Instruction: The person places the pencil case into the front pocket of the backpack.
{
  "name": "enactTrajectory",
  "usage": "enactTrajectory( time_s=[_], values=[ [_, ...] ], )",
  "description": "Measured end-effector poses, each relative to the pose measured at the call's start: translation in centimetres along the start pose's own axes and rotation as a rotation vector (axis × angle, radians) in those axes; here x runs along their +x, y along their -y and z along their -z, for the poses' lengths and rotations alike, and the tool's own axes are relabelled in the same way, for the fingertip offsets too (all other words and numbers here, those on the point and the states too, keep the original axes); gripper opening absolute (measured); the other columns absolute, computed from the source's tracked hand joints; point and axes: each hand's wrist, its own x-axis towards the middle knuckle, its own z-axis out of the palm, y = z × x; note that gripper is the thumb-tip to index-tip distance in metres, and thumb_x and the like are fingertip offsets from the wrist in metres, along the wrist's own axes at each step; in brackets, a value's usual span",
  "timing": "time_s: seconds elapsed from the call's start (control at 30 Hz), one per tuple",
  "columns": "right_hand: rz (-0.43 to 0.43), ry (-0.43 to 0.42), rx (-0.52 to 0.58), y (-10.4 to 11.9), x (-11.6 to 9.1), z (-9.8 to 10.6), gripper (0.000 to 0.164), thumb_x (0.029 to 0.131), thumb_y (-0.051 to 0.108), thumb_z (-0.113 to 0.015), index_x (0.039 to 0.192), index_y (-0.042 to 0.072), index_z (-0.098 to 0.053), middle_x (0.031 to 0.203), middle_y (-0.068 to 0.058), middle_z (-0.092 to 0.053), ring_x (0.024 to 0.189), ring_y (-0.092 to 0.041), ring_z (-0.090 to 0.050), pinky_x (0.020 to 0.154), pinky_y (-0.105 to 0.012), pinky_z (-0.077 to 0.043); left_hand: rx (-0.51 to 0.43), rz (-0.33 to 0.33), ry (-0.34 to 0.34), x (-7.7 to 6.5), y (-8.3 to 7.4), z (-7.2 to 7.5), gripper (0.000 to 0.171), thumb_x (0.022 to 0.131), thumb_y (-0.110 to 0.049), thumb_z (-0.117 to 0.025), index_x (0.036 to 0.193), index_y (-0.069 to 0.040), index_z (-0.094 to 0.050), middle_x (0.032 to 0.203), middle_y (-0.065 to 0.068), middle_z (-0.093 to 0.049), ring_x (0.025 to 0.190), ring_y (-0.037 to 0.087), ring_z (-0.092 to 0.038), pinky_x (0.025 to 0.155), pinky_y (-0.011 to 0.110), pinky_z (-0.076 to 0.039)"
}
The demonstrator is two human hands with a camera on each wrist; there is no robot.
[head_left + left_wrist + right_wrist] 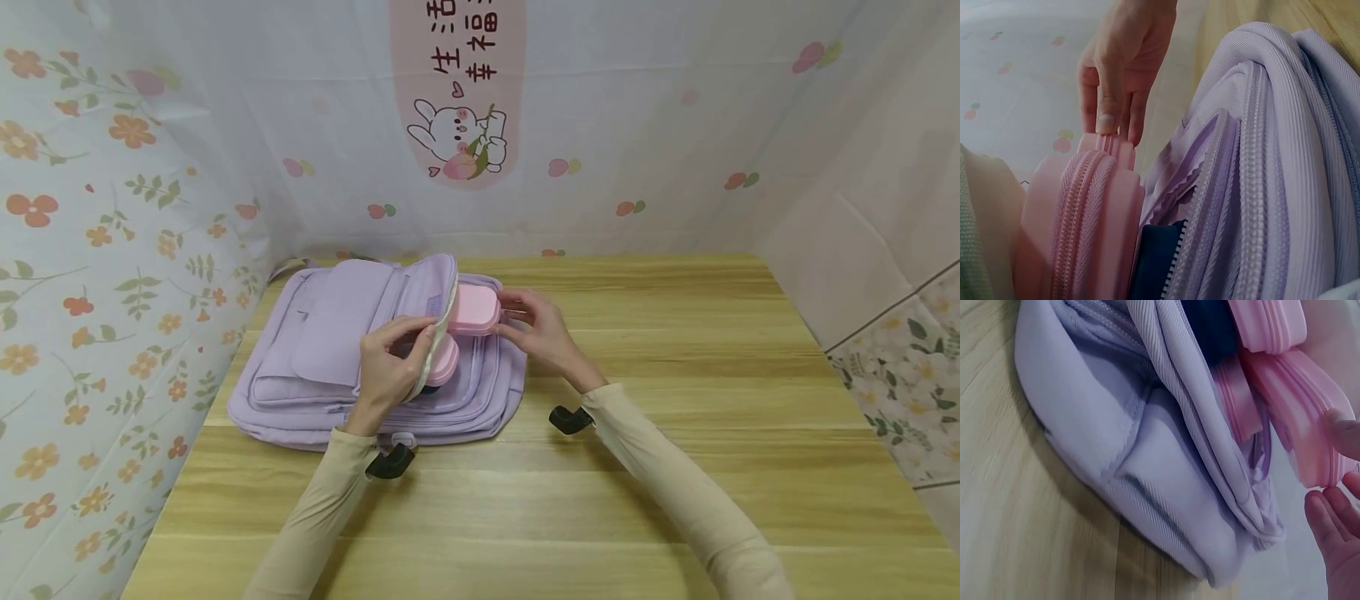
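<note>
A lilac backpack (330, 325) lies on the wooden table with one compartment unzipped. My left hand (390, 362) pinches the compartment's lifted edge between thumb and fingers, holding it up. With thumb and fingertips my right hand (543, 333) grips the outer end of a pink zippered case (476, 307), which sticks partly out of the opening. Another pink zippered case (444, 360) sits nearer to me, inside the mouth. A third pink piece (1235, 394) shows lower down in the right wrist view. Beside the cases is a dark blue item (1157, 262), mostly hidden by the bag.
Bare wood of the table (675, 400) stretches to the right of the bag. A printed white curtain (637, 125) hangs right behind the table, and a flowered one (112, 292) closes the left side. Black wrist mounts (390, 461) jut from both sleeves.
</note>
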Motion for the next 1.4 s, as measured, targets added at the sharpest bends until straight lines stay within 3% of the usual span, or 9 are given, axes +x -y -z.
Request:
enactTrajectory(
  time_s=[0.2,0.5,0.8,1.03,1.2,1.4],
  values=[
    [0.001,0.011,-0.018,-0.3,0.6,-0.7,0.052,0.082,-0.015,-0.075,0.129,-0.019,-0.054,0.128,-0.038,-0.056,0.119,-0.052,-0.058,0.105,-0.057,-0.051,0.000,-0.035,0.022,0.4,-2.1,0.1,0.015,0.081,0.020,-0.066,0.094,0.017,-0.073,0.089,0.031,-0.072,0.084,0.003,-0.066,0.077,0.011,-0.056],
    [-0.028,0.014,-0.037,-0.4,1.6,-1.4,0.050,0.081,-0.005,-0.081,0.128,-0.010,-0.061,0.127,-0.027,-0.062,0.117,-0.041,-0.064,0.103,-0.042,-0.056,0.020,-0.080,0.022,0.0,1.1,0.4,0.017,0.081,0.014,-0.071,0.096,0.008,-0.077,0.091,0.023,-0.075,0.088,0.010,-0.069,0.084,0.014,-0.055],
    [-0.002,0.022,-0.053,-0.5,2.2,-2.6,0.047,0.082,-0.006,-0.080,0.125,-0.010,-0.062,0.126,-0.027,-0.065,0.112,-0.042,-0.067,0.099,-0.045,-0.057,-0.005,-0.109,0.064,0.0,1.1,0.3,0.017,0.081,0.021,-0.066,0.094,0.014,-0.074,0.087,0.028,-0.073,0.087,0.007,-0.068,0.083,0.014,-0.054],
    [0.011,0.022,-0.040,-0.9,2.6,-3.3,0.048,0.081,-0.005,-0.081,0.125,-0.010,-0.063,0.125,-0.028,-0.065,0.112,-0.041,-0.068,0.098,-0.045,-0.058,-0.013,-0.094,0.077,-0.2,1.4,0.4,0.018,0.084,0.014,-0.069,0.098,0.006,-0.077,0.090,0.021,-0.075,0.089,0.007,-0.069,0.083,0.017,-0.056],
    [-0.003,0.043,-0.029,-1.0,2.4,-3.2,0.046,0.084,-0.001,-0.080,0.126,-0.007,-0.064,0.127,-0.024,-0.066,0.114,-0.038,-0.068,0.098,-0.043,-0.058,-0.017,-0.089,0.072,-0.2,1.4,0.3,0.018,0.084,0.013,-0.070,0.098,0.006,-0.078,0.091,0.021,-0.076,0.089,0.007,-0.069,0.083,0.018,-0.057],
    [-0.037,0.079,0.019,-1.3,2.0,-2.6,0.041,0.088,-0.009,-0.072,0.128,-0.010,-0.062,0.130,-0.027,-0.064,0.117,-0.042,-0.066,0.100,-0.041,-0.057,-0.004,-0.082,0.056,-0.3,1.5,0.1,0.016,0.083,0.014,-0.071,0.096,0.009,-0.077,0.090,0.023,-0.075,0.087,0.008,-0.069,0.082,0.015,-0.056]
  ],
)
